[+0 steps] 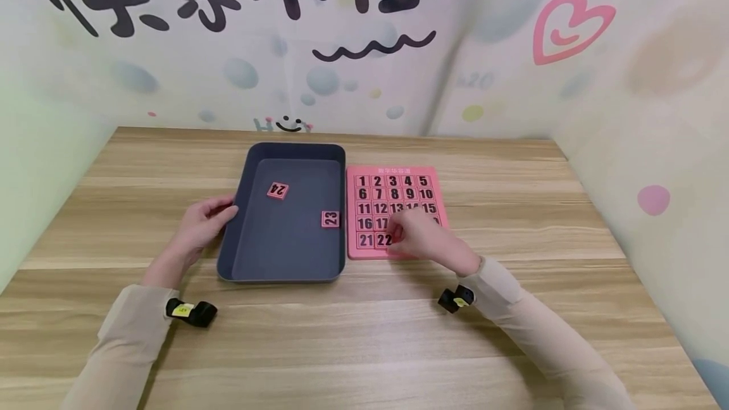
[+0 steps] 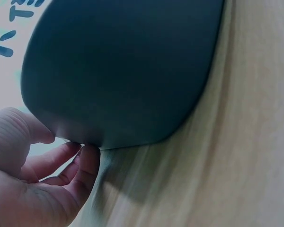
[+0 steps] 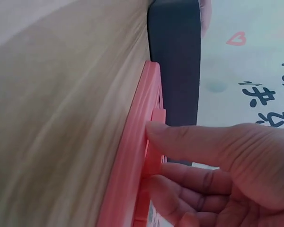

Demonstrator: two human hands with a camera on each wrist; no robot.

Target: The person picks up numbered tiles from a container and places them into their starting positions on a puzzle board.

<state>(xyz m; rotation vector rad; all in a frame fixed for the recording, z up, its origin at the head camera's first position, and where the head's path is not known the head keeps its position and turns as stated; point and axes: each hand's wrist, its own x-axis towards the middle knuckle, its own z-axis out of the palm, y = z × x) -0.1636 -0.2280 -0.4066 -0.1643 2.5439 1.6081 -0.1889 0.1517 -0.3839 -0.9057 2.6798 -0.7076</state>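
A dark grey rectangular tray [image 1: 285,252] lies on the table; inside are a pink number 24 tile [image 1: 278,190] and a number 23 tile [image 1: 330,219]. My left hand [image 1: 199,226] touches the tray's left outer wall with thumb and relaxed fingertips, also seen in the left wrist view. To the tray's right lies a pink number board [image 1: 364,254] with rows of numbered tiles. On its bottom row, my right hand [image 1: 418,233] pinches the number 22 tile [image 1: 383,240] by thumb and finger. It hides several tiles. In the right wrist view, the pinched tile sits slightly raised above the board.
The wooden table [image 1: 342,347] extends around the tray and board. A patterned wall cloth [image 1: 342,93] hangs behind its back edge. The tray's right wall stands right next to the board's left edge. Black wrist cameras [image 1: 196,313] are worn at both sleeves.
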